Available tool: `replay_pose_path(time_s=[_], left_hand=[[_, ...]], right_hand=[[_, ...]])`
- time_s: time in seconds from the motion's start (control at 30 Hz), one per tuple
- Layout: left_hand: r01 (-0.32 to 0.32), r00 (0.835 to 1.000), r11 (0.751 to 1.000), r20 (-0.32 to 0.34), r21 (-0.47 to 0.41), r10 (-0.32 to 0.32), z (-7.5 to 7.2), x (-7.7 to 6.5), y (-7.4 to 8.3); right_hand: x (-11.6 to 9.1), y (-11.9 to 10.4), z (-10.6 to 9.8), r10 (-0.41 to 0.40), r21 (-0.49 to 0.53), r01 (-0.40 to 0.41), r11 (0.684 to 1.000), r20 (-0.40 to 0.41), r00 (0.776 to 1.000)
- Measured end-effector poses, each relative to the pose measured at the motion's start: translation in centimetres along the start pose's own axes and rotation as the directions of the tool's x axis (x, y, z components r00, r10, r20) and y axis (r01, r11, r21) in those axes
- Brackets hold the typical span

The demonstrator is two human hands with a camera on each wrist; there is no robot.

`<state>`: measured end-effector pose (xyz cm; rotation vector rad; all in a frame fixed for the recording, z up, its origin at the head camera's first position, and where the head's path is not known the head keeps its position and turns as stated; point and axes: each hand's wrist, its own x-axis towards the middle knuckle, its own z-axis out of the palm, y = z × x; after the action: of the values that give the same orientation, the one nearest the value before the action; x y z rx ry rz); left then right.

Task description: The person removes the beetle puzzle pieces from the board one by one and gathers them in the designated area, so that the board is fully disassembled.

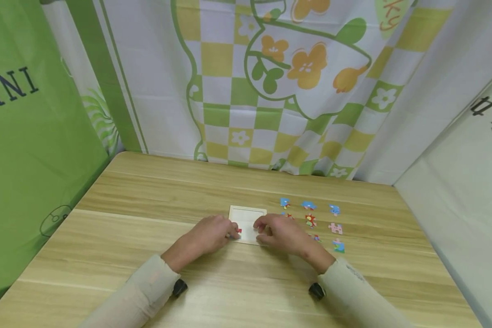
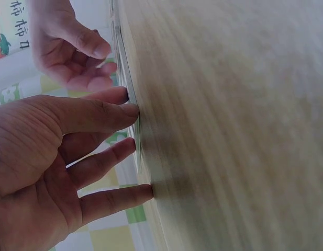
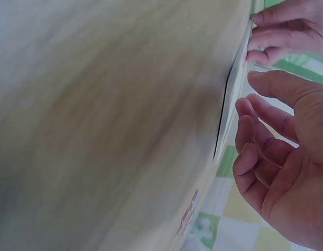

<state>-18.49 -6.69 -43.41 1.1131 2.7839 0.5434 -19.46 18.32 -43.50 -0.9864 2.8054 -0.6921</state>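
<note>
A shallow white puzzle tray with a pale wooden rim lies flat on the table between both hands. At its lower left corner is a puzzle piece with a red patch, mostly hidden under fingers. My left hand touches the piece and the tray's left side with its fingertips; in the left wrist view its fingers are spread and nearly straight. Over the tray's right side hovers my right hand, fingers loosely bent and apart from the tray in the right wrist view. Nothing shows between its fingers.
Several loose puzzle pieces lie in rough rows right of the tray, among them a blue piece, a red and yellow piece and a pink piece. My right hand partly covers some. A patterned curtain hangs behind the wooden table.
</note>
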Motion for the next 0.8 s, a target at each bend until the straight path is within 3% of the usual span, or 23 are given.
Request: replay_pose_path(time_s=[0.43, 0.8], left_hand=[[-0.002, 1.0, 1.0, 0.0, -0.022, 0.002, 0.1, -0.1, -0.2], [0.002, 1.0, 1.0, 0.0, -0.021, -0.002, 0.1, -0.1, -0.3]], right_hand=[[1.5, -1.1, 0.9, -0.056, -0.077, 0.058, 0.995, 0.026, 0.998], [1.8, -1.6, 1.2, -0.087, -0.072, 0.091, 0.993, 0.057, 0.995]])
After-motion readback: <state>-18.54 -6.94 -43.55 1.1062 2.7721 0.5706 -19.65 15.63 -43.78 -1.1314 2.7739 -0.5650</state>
